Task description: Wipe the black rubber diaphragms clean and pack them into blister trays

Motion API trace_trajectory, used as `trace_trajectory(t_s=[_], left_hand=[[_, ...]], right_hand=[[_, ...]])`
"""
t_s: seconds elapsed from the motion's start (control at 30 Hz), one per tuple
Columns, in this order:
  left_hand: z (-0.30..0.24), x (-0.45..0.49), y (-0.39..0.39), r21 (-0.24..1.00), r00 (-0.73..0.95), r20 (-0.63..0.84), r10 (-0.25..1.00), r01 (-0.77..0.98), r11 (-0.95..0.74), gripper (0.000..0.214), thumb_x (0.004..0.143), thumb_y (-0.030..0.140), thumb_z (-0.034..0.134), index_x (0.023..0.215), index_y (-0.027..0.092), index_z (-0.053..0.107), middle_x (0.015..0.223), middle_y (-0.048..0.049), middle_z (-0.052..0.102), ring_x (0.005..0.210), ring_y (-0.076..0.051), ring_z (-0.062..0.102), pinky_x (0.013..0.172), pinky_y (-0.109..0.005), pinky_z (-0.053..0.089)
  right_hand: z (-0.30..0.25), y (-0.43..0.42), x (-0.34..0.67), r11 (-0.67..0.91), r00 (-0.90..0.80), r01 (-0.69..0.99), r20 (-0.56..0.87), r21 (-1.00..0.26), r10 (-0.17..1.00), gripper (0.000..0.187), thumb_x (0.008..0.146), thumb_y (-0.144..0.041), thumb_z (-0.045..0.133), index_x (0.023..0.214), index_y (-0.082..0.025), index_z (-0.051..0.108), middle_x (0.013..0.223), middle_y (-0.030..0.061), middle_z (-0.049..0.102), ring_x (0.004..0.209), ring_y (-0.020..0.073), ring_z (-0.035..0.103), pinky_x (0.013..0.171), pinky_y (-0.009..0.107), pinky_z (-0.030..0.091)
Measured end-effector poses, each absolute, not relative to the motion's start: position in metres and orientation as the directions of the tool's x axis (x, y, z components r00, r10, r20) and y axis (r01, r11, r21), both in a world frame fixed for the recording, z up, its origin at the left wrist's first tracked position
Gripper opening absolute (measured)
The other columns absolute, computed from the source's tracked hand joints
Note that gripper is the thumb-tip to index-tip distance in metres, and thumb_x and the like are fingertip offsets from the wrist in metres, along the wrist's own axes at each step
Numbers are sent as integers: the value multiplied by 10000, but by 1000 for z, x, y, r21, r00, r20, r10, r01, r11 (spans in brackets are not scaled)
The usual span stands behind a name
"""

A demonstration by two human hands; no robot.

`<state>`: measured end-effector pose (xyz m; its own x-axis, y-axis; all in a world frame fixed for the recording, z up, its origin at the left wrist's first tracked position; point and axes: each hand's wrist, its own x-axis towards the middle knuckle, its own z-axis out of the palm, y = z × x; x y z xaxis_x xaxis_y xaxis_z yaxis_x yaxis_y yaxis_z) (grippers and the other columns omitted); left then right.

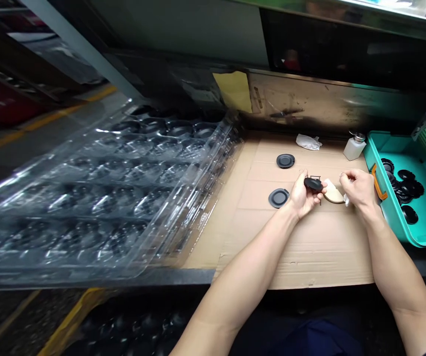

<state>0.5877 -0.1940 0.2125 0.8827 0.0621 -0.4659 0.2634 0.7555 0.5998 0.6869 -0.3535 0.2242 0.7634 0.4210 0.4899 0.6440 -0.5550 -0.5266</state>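
Observation:
My left hand (302, 197) is shut on a black round disc (313, 184), held tilted above the cardboard. My right hand (357, 190) pinches a white cloth (347, 200) close to the disc. Between my hands lies a pale beige rounded pad (333, 194); I cannot tell whether it is touching either hand. Two similar black discs with raised rims lie on the cardboard sheet (309, 252), one (278, 198) just left of my left hand and one (285, 160) farther back.
A teal tray (370, 163) with an orange handle holds several black discs at the right. A white pump bottle (354, 147) and a crumpled white cloth (308, 142) stand at the back. Stacked clear blister trays (105, 193) fill the left.

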Motion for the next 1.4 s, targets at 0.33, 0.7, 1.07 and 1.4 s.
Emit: trace_trajectory(t_s=[0.33, 0.7, 1.07, 1.4], left_hand=[[217, 586, -181, 340, 869, -491, -57, 252, 906, 769, 1020, 698, 203, 971, 68, 641, 686, -92, 593, 483, -86, 478, 356, -159, 374], [214, 586, -183, 404, 890, -455, 24, 182, 897, 741, 1034, 675, 258, 999, 54, 659, 713, -126, 659, 528, -128, 594, 442, -196, 509], [212, 583, -182, 485, 934, -349, 82, 105, 868, 744, 986, 748, 340, 1017, 91, 687, 791, -103, 682, 565, -144, 616, 472, -244, 520], [205, 587, -186, 579, 932, -289, 219, -12, 815, 480, 1044, 528, 410, 1219, 147, 644, 916, -99, 712, 635, -161, 644, 555, -274, 515]], right_hand=[[220, -356, 696, -605, 776, 624, 482, -495, 406, 211, 841, -303, 572, 728, -210, 724, 723, 51, 737, 686, 212, 662, 734, 316, 476], [222, -364, 701, -835, 861, 484, 313, -261, 400, 264, 893, -301, 534, 887, -204, 779, 878, 94, 771, 833, 253, 694, 742, 319, 444], [226, -357, 685, -852, 838, 518, 242, -74, 489, 410, 962, -273, 504, 1323, -190, 681, 1251, 148, 696, 1161, 328, 605, 951, 402, 464], [232, -360, 682, -797, 840, 541, 211, -268, 500, 265, 987, -304, 519, 1002, -171, 748, 932, 147, 736, 916, 288, 682, 835, 379, 497]])
